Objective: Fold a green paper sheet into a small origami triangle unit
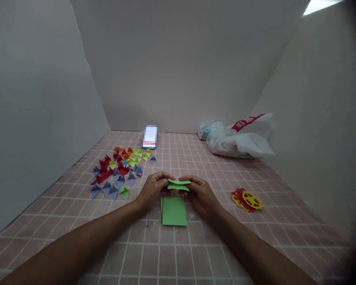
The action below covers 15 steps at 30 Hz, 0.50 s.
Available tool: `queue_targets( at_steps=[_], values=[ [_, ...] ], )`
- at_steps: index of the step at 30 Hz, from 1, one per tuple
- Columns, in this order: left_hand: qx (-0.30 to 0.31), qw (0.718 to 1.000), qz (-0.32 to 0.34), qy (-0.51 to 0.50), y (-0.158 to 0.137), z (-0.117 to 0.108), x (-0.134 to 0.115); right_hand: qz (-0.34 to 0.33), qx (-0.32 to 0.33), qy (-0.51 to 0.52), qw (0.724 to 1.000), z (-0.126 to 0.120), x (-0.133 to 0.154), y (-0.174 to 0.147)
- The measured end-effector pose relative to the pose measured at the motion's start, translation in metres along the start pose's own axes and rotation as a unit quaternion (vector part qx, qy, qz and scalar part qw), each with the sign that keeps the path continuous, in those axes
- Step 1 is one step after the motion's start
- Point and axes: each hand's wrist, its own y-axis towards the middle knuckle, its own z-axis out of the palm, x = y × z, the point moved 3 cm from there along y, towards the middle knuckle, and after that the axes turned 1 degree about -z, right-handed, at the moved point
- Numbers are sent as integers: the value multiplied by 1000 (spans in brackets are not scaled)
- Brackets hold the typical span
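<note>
A small piece of green paper (178,185), folded so that two layers show one above the other, is held level between both hands. My left hand (154,190) pinches its left end between thumb and fingers. At the opposite end, my right hand (202,194) grips it the same way. Just below the hands lies a stack of square paper (174,211) with a green sheet on top and other colours at its left edge. Some of the fingertips are hidden behind the folded paper.
Many folded paper pieces (120,180) in red, orange, yellow, purple and green spread over the pink tiled surface (154,253) at left. A lit phone (150,137) stands near the back wall. Back right is a white plastic bag (237,140); red and yellow cutouts (247,200) lie right.
</note>
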Motion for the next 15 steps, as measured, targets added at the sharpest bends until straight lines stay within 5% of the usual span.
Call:
queue_targets(
  at_steps=[15],
  values=[
    [17, 1000, 5, -17, 7, -3, 7, 9, 1, 23, 1000, -1, 0, 0]
  ],
)
